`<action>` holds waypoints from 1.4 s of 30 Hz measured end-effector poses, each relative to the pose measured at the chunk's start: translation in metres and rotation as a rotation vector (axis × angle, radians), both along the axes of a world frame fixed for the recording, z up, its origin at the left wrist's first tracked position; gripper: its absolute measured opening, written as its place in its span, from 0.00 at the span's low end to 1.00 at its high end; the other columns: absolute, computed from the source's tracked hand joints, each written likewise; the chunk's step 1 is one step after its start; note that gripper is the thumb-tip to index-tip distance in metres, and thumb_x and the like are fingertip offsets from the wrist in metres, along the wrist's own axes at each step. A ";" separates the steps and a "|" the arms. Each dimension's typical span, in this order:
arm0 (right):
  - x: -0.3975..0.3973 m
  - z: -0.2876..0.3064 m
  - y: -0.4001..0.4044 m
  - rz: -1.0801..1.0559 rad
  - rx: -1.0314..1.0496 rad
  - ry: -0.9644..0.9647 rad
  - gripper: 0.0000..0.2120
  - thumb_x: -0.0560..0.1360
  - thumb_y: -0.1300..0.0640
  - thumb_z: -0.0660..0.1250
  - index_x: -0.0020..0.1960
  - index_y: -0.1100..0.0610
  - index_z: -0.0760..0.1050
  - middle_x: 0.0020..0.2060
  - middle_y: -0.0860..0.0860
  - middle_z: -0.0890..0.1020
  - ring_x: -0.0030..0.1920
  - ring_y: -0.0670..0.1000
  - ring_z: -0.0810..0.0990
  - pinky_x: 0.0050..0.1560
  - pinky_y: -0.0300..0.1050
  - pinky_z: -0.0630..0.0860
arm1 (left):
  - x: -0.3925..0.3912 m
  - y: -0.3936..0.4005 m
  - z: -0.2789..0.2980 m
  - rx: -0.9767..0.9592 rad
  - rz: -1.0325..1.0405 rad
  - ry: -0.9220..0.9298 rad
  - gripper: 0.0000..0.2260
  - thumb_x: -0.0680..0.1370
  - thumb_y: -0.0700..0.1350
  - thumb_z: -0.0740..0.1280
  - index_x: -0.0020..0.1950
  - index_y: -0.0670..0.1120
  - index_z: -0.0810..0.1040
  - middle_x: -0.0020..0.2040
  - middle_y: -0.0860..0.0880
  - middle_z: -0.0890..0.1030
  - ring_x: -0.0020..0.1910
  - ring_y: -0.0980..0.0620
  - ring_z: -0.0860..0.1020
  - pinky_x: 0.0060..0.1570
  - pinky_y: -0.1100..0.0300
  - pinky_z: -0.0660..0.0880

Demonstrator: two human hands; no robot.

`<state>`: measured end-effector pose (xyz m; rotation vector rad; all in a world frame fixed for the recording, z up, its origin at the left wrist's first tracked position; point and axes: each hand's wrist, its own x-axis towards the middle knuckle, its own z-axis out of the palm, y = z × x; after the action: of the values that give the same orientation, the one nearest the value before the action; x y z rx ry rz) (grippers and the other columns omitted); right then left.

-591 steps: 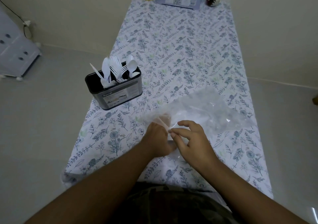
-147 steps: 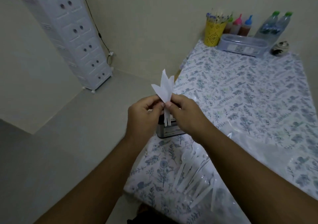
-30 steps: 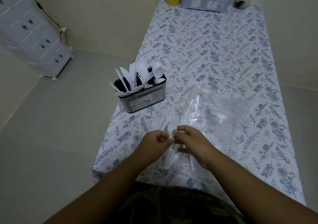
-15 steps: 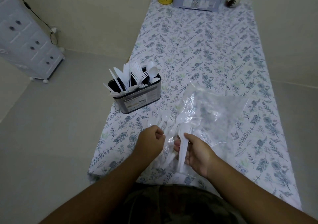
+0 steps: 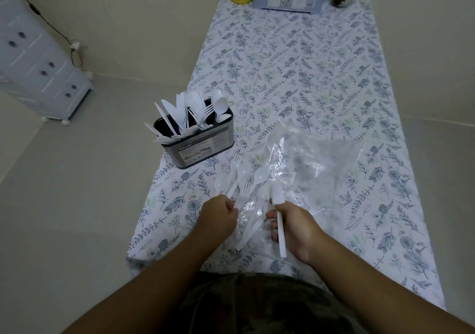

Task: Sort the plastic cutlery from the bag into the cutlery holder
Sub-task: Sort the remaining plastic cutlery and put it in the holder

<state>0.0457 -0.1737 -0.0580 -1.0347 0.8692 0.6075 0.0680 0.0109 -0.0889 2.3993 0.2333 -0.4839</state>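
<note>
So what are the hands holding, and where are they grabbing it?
The right hand grips a white plastic fork around its handle. The left hand is closed on another white plastic utensil's handle end.

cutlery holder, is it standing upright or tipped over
Upright. The cutlery holder stands on its base on the tablecloth, open top up, white cutlery sticking out.

Up and left of the hands, the cutlery holder carries a label reading something like "Kassa"; other print too small.
</note>
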 end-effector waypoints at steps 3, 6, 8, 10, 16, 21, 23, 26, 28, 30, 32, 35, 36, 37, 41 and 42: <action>0.001 0.002 0.002 0.023 -0.011 -0.047 0.12 0.83 0.60 0.58 0.63 0.57 0.76 0.36 0.53 0.77 0.29 0.49 0.71 0.29 0.44 0.67 | -0.006 0.002 0.003 -0.082 0.065 0.000 0.04 0.77 0.46 0.71 0.46 0.48 0.77 0.39 0.53 0.79 0.37 0.58 0.77 0.35 0.67 0.72; 0.002 0.005 0.007 0.085 -0.051 -0.087 0.13 0.83 0.60 0.59 0.64 0.57 0.76 0.42 0.55 0.78 0.32 0.49 0.72 0.31 0.44 0.69 | -0.011 0.000 0.012 -0.167 0.115 -0.042 0.05 0.76 0.47 0.72 0.47 0.47 0.80 0.38 0.54 0.80 0.38 0.58 0.78 0.36 0.69 0.71; 0.003 0.007 0.011 0.109 -0.060 -0.108 0.11 0.83 0.60 0.59 0.64 0.58 0.75 0.46 0.57 0.78 0.33 0.49 0.72 0.32 0.44 0.70 | -0.016 -0.005 0.020 -0.195 0.113 -0.081 0.05 0.75 0.47 0.73 0.46 0.47 0.81 0.38 0.55 0.80 0.37 0.61 0.78 0.36 0.71 0.72; 0.003 0.009 0.016 0.130 -0.069 -0.131 0.07 0.84 0.60 0.59 0.58 0.59 0.74 0.48 0.58 0.78 0.35 0.50 0.72 0.34 0.44 0.71 | -0.020 -0.011 0.028 -0.200 0.087 -0.113 0.04 0.74 0.46 0.73 0.44 0.48 0.80 0.36 0.54 0.80 0.35 0.62 0.77 0.34 0.74 0.71; 0.003 0.008 0.025 0.165 -0.036 -0.196 0.07 0.85 0.59 0.58 0.56 0.63 0.71 0.51 0.60 0.83 0.51 0.59 0.84 0.52 0.54 0.81 | -0.022 -0.023 0.042 -0.267 0.061 -0.148 0.08 0.72 0.46 0.74 0.37 0.51 0.76 0.32 0.54 0.79 0.33 0.65 0.77 0.33 0.72 0.72; 0.000 0.010 0.021 0.114 0.082 -0.182 0.13 0.87 0.61 0.54 0.61 0.62 0.76 0.55 0.64 0.86 0.56 0.61 0.86 0.58 0.60 0.81 | -0.024 -0.026 0.039 -0.334 0.043 -0.105 0.07 0.73 0.48 0.76 0.40 0.50 0.78 0.34 0.53 0.81 0.32 0.61 0.79 0.33 0.67 0.77; -0.003 0.012 0.020 0.113 0.090 -0.182 0.12 0.87 0.62 0.53 0.56 0.63 0.76 0.54 0.65 0.86 0.55 0.62 0.86 0.57 0.61 0.82 | -0.025 -0.027 0.038 -0.388 0.059 -0.071 0.08 0.73 0.49 0.77 0.42 0.48 0.80 0.35 0.51 0.82 0.30 0.59 0.80 0.34 0.62 0.80; -0.003 0.013 0.019 0.130 0.055 -0.201 0.13 0.86 0.63 0.56 0.48 0.61 0.77 0.50 0.64 0.86 0.52 0.62 0.87 0.57 0.63 0.82 | -0.026 -0.027 0.039 -0.441 0.141 -0.026 0.08 0.72 0.49 0.76 0.42 0.48 0.80 0.34 0.49 0.83 0.30 0.55 0.81 0.35 0.55 0.82; -0.003 0.011 0.018 0.143 0.034 -0.207 0.10 0.85 0.64 0.58 0.52 0.61 0.78 0.49 0.63 0.86 0.50 0.61 0.87 0.52 0.58 0.84 | -0.026 -0.025 0.040 -0.438 0.205 -0.030 0.08 0.71 0.49 0.76 0.40 0.48 0.80 0.34 0.48 0.83 0.30 0.53 0.81 0.35 0.53 0.81; -0.004 0.011 0.019 0.134 0.044 -0.201 0.11 0.84 0.64 0.60 0.63 0.60 0.78 0.54 0.62 0.86 0.53 0.61 0.87 0.51 0.57 0.84 | -0.024 -0.022 0.039 -0.415 0.220 -0.051 0.08 0.70 0.49 0.76 0.39 0.48 0.80 0.33 0.48 0.83 0.32 0.51 0.82 0.34 0.53 0.81; -0.003 0.008 0.019 0.114 0.060 -0.186 0.15 0.84 0.64 0.61 0.69 0.59 0.75 0.57 0.62 0.86 0.54 0.62 0.87 0.50 0.57 0.85 | -0.022 -0.020 0.038 -0.424 0.194 -0.045 0.07 0.71 0.49 0.76 0.41 0.48 0.81 0.34 0.48 0.83 0.32 0.51 0.83 0.35 0.53 0.83; -0.004 0.006 0.017 0.099 0.059 -0.166 0.16 0.83 0.64 0.62 0.70 0.59 0.75 0.58 0.62 0.85 0.56 0.63 0.86 0.52 0.59 0.84 | -0.019 -0.018 0.037 -0.473 0.134 0.023 0.08 0.73 0.47 0.77 0.45 0.45 0.82 0.35 0.47 0.84 0.32 0.52 0.83 0.35 0.55 0.83; -0.004 0.004 0.016 0.091 0.058 -0.154 0.17 0.83 0.64 0.63 0.71 0.60 0.74 0.60 0.63 0.84 0.58 0.63 0.85 0.55 0.61 0.83 | -0.019 -0.017 0.037 -0.485 0.123 0.038 0.08 0.73 0.47 0.77 0.46 0.45 0.82 0.36 0.47 0.84 0.32 0.53 0.83 0.35 0.57 0.83; -0.004 0.003 0.015 0.090 0.060 -0.144 0.17 0.82 0.64 0.64 0.70 0.61 0.74 0.61 0.64 0.83 0.59 0.64 0.84 0.58 0.63 0.82 | -0.019 -0.016 0.037 -0.499 0.119 0.047 0.08 0.73 0.47 0.77 0.47 0.45 0.82 0.37 0.46 0.84 0.34 0.53 0.84 0.35 0.58 0.82; -0.004 0.005 0.013 0.102 0.038 -0.140 0.11 0.83 0.64 0.63 0.64 0.64 0.79 0.58 0.66 0.84 0.60 0.66 0.83 0.54 0.61 0.84 | -0.024 -0.015 0.037 -0.583 0.123 0.065 0.03 0.74 0.42 0.76 0.45 0.46 0.83 0.35 0.49 0.84 0.32 0.57 0.83 0.33 0.63 0.79; -0.004 0.006 0.013 0.101 0.025 -0.144 0.11 0.83 0.64 0.63 0.62 0.63 0.79 0.57 0.65 0.85 0.59 0.65 0.84 0.50 0.59 0.85 | -0.025 -0.015 0.037 -0.600 0.121 0.070 0.03 0.75 0.41 0.76 0.44 0.48 0.83 0.34 0.50 0.84 0.32 0.58 0.82 0.33 0.64 0.79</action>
<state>0.0416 -0.1608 -0.0519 -1.0905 0.6855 0.6189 0.0435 -0.0043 -0.0519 1.7762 0.2244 -0.4986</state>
